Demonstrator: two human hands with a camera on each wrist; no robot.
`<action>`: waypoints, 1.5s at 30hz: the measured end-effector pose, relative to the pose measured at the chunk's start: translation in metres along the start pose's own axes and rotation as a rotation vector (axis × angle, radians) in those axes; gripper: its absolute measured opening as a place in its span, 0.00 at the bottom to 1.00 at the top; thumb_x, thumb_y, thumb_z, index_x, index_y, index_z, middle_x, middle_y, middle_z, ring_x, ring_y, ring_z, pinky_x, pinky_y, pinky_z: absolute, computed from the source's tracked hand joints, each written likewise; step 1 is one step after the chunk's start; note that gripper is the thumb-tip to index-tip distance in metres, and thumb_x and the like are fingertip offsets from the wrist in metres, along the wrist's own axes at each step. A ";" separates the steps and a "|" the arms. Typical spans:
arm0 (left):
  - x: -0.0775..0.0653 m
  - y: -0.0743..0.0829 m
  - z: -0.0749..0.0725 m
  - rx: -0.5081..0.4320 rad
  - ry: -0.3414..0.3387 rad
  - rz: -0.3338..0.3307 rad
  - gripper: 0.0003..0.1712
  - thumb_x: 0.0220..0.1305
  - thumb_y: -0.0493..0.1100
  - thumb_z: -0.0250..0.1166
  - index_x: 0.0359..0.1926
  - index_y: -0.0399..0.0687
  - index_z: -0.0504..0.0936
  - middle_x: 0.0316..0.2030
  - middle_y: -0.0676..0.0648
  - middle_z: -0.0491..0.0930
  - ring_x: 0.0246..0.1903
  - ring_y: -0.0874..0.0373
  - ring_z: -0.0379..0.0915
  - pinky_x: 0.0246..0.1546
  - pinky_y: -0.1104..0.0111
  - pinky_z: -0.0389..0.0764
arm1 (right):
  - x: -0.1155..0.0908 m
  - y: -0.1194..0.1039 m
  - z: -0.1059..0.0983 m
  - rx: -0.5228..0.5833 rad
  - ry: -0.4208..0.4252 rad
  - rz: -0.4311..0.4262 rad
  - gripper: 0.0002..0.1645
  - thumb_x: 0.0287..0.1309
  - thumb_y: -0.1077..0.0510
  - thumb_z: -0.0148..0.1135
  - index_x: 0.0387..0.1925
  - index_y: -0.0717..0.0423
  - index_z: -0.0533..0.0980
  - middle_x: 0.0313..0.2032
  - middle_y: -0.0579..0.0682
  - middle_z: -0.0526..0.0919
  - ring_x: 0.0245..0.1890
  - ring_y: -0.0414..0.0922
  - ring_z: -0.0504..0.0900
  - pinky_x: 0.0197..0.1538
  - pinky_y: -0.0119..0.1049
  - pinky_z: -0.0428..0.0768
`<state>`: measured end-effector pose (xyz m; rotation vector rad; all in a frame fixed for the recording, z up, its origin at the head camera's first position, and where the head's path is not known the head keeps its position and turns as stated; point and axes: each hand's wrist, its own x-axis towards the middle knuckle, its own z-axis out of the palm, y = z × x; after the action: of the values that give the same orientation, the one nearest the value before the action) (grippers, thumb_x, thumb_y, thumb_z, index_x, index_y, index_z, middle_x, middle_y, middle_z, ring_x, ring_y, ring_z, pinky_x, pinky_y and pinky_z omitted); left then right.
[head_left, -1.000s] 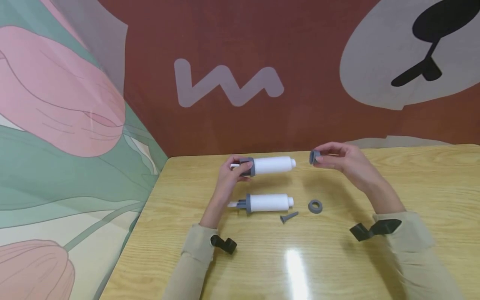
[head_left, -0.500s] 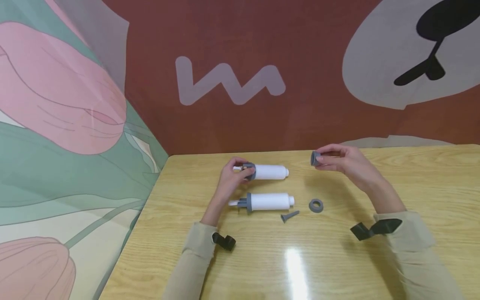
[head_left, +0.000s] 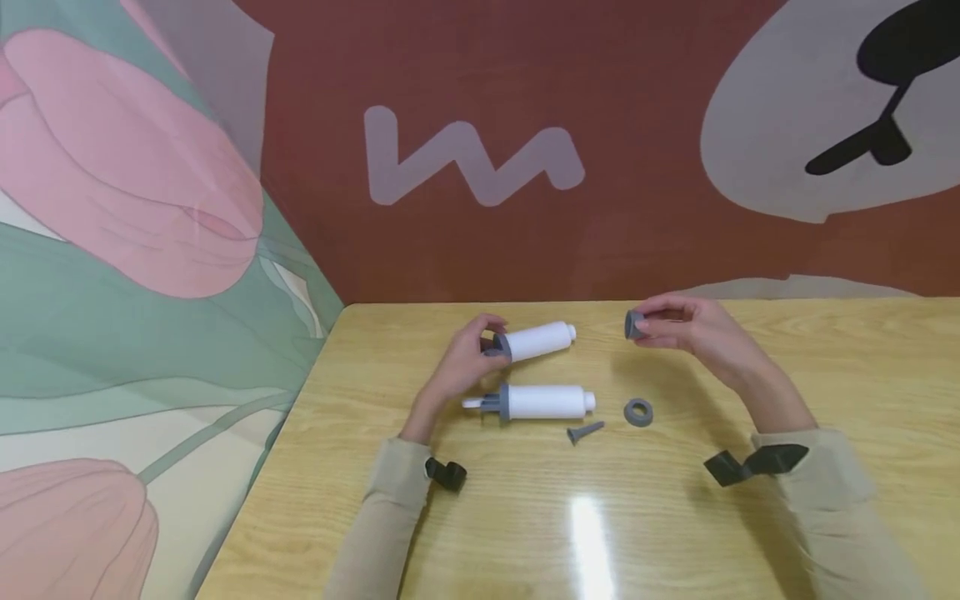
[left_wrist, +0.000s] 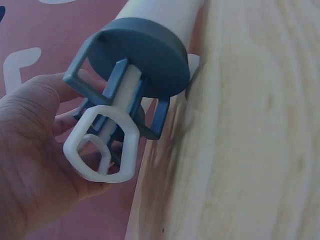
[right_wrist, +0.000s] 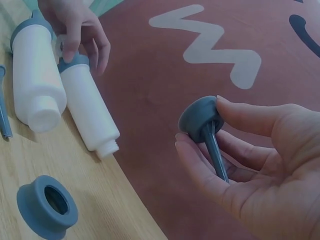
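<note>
My left hand is at the collar end of the rear white syringe, which lies at a slant on the table. Its fingers stand loosely spread beside the grey finger loops and white plunger ring. A second white syringe lies in front of it, parallel to the table edge. My right hand is raised at the right and pinches a grey nozzle between thumb and fingers. The nozzle has a wide flared base and a thin stem pointing into the palm.
A grey screw ring and a small grey nozzle lie on the wooden table, near the front syringe's tip. A brown patterned backdrop stands behind the table's far edge, and a floral one is at the left.
The rear syringe has come down from above the table and now slants, its tip angled away. My left fingers have loosened from its collar. The right hand stays nearly still with the nozzle.
</note>
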<state>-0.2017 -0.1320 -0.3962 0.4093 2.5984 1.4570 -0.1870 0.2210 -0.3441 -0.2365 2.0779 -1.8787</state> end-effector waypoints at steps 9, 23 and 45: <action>0.000 0.004 0.001 0.112 -0.071 0.013 0.35 0.62 0.33 0.70 0.69 0.37 0.71 0.62 0.39 0.77 0.59 0.45 0.76 0.60 0.54 0.79 | 0.001 -0.001 0.006 0.024 0.002 -0.020 0.16 0.73 0.59 0.63 0.56 0.66 0.77 0.43 0.47 0.88 0.43 0.44 0.89 0.52 0.35 0.85; -0.016 0.073 0.023 0.227 0.032 0.587 0.31 0.62 0.44 0.77 0.62 0.38 0.77 0.59 0.42 0.78 0.56 0.52 0.77 0.57 0.66 0.80 | -0.005 -0.016 0.036 0.112 -0.037 -0.046 0.14 0.72 0.61 0.63 0.52 0.68 0.77 0.42 0.51 0.89 0.42 0.48 0.90 0.52 0.36 0.86; -0.025 0.087 0.043 0.033 0.115 0.771 0.20 0.62 0.33 0.75 0.53 0.33 0.80 0.51 0.40 0.81 0.53 0.55 0.79 0.50 0.71 0.84 | -0.010 -0.027 0.062 0.083 -0.123 -0.071 0.13 0.70 0.65 0.63 0.51 0.68 0.75 0.42 0.54 0.88 0.41 0.49 0.89 0.52 0.40 0.86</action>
<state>-0.1526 -0.0615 -0.3452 1.4974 2.6788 1.6472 -0.1584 0.1635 -0.3211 -0.4005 1.9298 -1.9345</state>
